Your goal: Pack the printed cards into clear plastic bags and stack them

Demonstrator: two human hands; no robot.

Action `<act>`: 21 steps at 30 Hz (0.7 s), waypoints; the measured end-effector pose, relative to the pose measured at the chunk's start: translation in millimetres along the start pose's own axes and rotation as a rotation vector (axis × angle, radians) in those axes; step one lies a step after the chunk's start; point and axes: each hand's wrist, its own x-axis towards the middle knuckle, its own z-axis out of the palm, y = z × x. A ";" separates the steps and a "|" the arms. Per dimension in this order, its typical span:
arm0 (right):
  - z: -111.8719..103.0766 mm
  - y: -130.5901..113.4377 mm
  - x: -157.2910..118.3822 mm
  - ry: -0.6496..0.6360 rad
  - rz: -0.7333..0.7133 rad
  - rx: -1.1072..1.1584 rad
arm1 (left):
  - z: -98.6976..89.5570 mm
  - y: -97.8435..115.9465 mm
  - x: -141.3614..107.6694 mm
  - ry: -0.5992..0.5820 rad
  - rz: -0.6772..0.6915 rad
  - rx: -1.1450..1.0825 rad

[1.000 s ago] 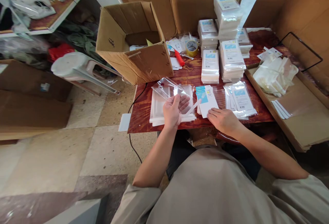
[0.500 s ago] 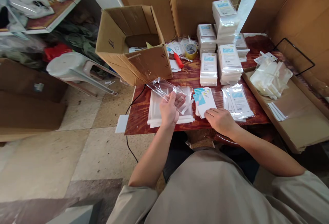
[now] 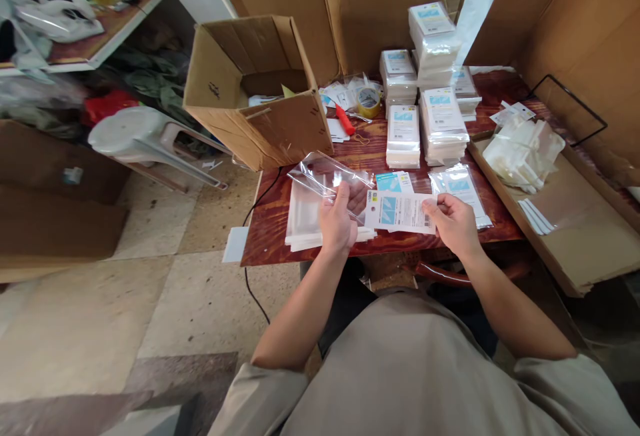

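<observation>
My left hand grips a clear plastic bag with its thumb on top, above a pile of clear bags on the table. Between thumb and fingers, my right hand pinches the right end of a printed cardboard card. This card lies level, its left end close to the bag's opening by my left palm. Under it, more blue and white cards rest on the table. Bagged cards lie just beyond my right hand.
Tall stacks of bagged cards stand at the back. An open cardboard box is at the back left, near a tape roll and a red-handled tool. A shallow cardboard tray sits at the right.
My right hand has lifted a card off the small pile and brought it level beside the bag, its other side now showing. My left hand has shifted slightly right, still holding the bag.
</observation>
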 end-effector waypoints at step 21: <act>48.2 4.6 9.6 -0.349 0.010 0.249 | 11.0 -12.5 -29.1 -0.074 -0.011 0.118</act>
